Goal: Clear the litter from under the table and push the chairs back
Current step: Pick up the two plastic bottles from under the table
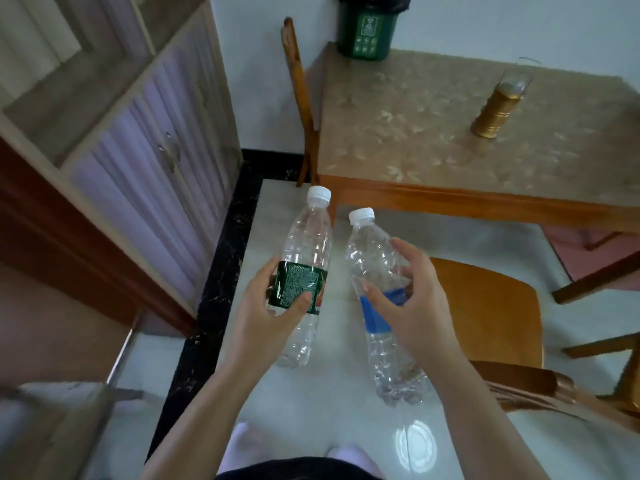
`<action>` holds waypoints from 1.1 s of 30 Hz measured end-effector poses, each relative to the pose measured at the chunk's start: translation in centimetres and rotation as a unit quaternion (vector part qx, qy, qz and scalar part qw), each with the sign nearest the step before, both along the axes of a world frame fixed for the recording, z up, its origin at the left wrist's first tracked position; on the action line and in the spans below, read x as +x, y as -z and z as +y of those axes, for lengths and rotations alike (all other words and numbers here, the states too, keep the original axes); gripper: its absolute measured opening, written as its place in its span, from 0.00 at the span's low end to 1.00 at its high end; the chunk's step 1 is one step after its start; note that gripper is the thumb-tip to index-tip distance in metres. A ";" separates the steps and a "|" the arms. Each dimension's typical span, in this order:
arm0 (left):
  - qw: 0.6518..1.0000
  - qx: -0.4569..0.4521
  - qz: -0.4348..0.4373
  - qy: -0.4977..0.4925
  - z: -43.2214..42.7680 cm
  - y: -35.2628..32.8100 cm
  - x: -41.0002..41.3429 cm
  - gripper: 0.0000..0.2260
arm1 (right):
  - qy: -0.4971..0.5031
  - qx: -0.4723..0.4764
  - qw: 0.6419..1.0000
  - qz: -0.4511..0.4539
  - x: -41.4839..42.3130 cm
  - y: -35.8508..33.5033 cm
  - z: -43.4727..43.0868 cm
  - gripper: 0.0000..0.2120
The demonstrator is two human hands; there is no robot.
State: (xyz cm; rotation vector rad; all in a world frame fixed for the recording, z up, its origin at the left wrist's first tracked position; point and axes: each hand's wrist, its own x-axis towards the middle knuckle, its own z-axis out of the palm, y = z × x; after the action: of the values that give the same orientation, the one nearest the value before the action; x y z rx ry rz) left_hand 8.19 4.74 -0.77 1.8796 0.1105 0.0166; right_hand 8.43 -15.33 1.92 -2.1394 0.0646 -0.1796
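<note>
My left hand point(266, 313) grips a clear plastic bottle with a dark green label point(304, 258) and a white cap, held above the pale floor. My right hand point(415, 306) grips a second clear bottle with a blue label point(377, 271), crumpled, cap pointing away from me. Both bottles hang in front of the wooden table point(467, 199). A wooden chair point(491, 306) stands pulled out at my right, its seat under my right forearm. Another chair point(298, 91) is tucked at the table's far left side.
A green bin with a black liner point(367, 32) stands on the table's far corner. A brass lantern point(498, 109) sits on the tabletop. A cabinet with lilac doors point(145, 161) lines the left wall. More chair parts point(595, 271) show at right.
</note>
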 end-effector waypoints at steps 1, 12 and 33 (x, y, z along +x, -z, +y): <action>1.000 0.001 0.002 -0.020 -0.6 0.1 -0.9 0.24 | -0.018 -0.006 1.000 0.003 -0.2 0.0 -0.7 0.30; 0.969 -0.017 0.062 -0.238 -5.2 1.1 -12.6 0.24 | -0.226 -0.007 0.973 0.034 -4.0 1.9 -2.5 0.29; 0.828 -0.009 0.098 -0.552 -9.6 3.9 -49.3 0.26 | -0.537 -0.006 0.843 0.037 -30.8 3.3 2.3 0.27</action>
State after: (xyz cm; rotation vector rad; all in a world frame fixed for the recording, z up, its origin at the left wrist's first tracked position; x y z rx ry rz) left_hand -41.15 -4.83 -4.63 1.5513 1.3199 0.6104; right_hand -22.34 -13.00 -1.34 -1.8863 -1.0711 0.5631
